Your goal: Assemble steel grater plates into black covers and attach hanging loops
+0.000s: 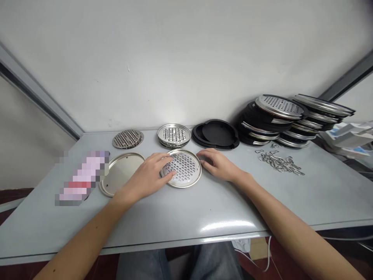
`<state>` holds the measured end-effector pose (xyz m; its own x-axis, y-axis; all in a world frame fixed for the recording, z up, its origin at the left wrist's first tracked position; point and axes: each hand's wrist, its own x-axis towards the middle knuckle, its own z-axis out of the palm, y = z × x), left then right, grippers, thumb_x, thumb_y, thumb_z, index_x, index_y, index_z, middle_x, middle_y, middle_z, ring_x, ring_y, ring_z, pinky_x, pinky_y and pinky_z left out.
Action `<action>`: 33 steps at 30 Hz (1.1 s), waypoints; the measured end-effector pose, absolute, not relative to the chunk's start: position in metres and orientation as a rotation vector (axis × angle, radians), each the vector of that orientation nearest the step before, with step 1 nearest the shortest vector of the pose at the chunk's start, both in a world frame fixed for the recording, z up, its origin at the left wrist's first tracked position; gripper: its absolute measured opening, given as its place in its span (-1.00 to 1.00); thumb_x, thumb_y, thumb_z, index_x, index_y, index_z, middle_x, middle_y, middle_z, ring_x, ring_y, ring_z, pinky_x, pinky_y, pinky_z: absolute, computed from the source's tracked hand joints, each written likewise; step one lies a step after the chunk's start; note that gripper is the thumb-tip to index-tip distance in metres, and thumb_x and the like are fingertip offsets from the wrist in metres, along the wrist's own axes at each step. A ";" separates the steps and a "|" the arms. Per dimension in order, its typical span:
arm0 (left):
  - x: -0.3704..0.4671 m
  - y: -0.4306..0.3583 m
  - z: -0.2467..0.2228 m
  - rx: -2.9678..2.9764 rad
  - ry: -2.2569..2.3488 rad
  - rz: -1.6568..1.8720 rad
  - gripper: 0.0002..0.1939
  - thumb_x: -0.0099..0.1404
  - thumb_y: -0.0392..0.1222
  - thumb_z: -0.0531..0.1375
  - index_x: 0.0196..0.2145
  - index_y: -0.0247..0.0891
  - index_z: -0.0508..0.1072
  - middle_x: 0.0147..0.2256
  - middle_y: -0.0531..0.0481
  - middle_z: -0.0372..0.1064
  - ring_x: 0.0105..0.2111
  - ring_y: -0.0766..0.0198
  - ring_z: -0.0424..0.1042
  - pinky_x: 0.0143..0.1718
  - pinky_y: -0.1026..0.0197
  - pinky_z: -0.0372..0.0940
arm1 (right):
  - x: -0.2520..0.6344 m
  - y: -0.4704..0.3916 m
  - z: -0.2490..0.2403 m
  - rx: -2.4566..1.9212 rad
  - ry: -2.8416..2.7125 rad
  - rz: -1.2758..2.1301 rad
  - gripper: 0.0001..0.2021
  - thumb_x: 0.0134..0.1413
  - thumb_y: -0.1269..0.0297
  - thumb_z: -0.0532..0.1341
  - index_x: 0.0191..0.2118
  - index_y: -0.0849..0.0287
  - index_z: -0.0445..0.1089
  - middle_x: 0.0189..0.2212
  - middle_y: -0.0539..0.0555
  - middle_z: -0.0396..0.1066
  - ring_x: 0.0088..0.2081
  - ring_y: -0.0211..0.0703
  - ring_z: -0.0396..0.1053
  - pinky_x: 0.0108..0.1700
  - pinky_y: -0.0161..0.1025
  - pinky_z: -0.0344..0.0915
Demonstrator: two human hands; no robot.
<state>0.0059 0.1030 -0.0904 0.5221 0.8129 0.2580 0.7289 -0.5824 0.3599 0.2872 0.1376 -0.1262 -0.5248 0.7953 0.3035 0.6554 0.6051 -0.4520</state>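
A round metal grater [182, 169] with a raised rim lies flat on the table in front of me. My left hand [148, 171] reaches over its left edge, thumb and fingers apart and resting on the perforated face. At the opposite edge, my right hand [217, 164] is slightly curved, its thumb and fingertips apart at the rim; whether they touch it is hard to tell. Partly behind my left hand and wrist lies a plain round metal plate [118, 175] with a rim and small holes.
Along the wall stand perforated grater discs [127, 139], rimmed graters [174, 134], black round trays [218, 133] and tall leaning stacks of graters and black trays [264, 120]. Several metal clips [281, 162] are heaped at right. A pixelated pinkish object [84, 179] lies at left on the table [180, 217].
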 end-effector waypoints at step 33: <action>0.081 0.105 -0.099 2.516 1.614 0.494 -0.65 0.13 -0.10 0.22 -0.10 -0.15 0.38 -0.08 -0.09 0.41 -0.02 -0.02 0.35 0.12 -0.19 0.05 | 0.271 0.126 -0.129 -1.100 -2.295 0.412 -0.89 0.05 0.43 0.17 -0.28 0.16 0.41 -0.02 0.19 0.36 0.00 0.01 0.33 0.07 -0.05 0.27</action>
<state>0.0815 0.1047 -0.0990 0.3814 0.9002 0.2103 0.8637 -0.4281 0.2659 0.2708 0.1263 -0.1288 -0.5095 0.7863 0.3494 0.6158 0.6168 -0.4902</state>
